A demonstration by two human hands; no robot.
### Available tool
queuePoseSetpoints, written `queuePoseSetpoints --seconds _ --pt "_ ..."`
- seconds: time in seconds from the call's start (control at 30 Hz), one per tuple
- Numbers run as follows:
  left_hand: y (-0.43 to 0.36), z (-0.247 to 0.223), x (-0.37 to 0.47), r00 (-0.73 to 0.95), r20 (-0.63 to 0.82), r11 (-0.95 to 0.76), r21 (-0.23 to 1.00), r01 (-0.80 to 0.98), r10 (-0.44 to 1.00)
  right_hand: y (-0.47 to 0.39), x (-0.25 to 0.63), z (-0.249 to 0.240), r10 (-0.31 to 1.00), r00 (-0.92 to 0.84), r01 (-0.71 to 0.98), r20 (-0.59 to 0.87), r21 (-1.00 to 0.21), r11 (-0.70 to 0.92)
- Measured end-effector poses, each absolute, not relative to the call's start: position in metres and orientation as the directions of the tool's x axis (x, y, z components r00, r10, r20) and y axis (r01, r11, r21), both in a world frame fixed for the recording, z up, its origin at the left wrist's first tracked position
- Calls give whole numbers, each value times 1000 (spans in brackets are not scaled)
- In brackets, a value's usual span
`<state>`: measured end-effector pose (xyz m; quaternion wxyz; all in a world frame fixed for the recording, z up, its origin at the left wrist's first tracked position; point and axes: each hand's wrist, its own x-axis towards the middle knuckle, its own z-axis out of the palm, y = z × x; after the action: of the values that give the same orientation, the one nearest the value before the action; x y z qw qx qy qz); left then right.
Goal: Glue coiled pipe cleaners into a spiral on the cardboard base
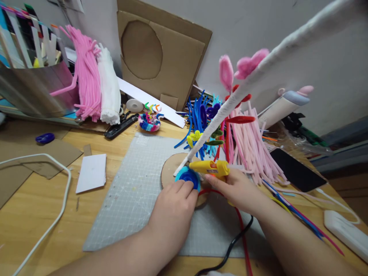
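My right hand (237, 188) is wrapped round a yellow glue gun (209, 167), its nozzle pointing left over a round wooden disc (169, 168). The fingers of my left hand (175, 207) are bent together on a coil of light and dark blue pipe cleaner (188, 177) on the disc. A long white wrapped stem (218, 115) rises from the disc toward the upper right, close to the gun's nozzle. A red pipe cleaner (240, 222) runs from beside the coil under my right hand. Whether my left fingertips pinch the coil is partly hidden.
The disc rests on a grey cutting mat (123, 191). Pink pipe cleaners (86, 73) and a metal holder (37, 90) stand back left. Fuzzy flowers (226, 73) rise behind the stem. A black cable (235, 247) crosses the mat; a phone (297, 168) lies right.
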<state>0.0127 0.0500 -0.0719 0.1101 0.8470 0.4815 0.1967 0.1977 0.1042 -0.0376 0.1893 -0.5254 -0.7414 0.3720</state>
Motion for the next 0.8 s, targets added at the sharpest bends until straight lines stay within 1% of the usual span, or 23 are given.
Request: queuePoseSetpoints --seconds 0.1,0.27,0.4,0.6,0.8 --pt "50 -72 12 462 233 -517 370 772 856 105 195 -36 908 -380 679 -175 -720 145" --pt "49 -72 12 469 241 -527 367 767 850 104 192 -35 908 -366 702 -202 -701 127" --pt "48 -72 12 472 249 -533 355 768 846 103 190 -35 905 -380 645 -191 -756 112" --pt "48 -71 12 468 269 -537 332 775 842 102 189 -34 893 -419 490 -163 -869 72" --pt "47 -72 12 465 278 -539 332 774 840 100 189 -34 893 -422 466 -158 -882 65"
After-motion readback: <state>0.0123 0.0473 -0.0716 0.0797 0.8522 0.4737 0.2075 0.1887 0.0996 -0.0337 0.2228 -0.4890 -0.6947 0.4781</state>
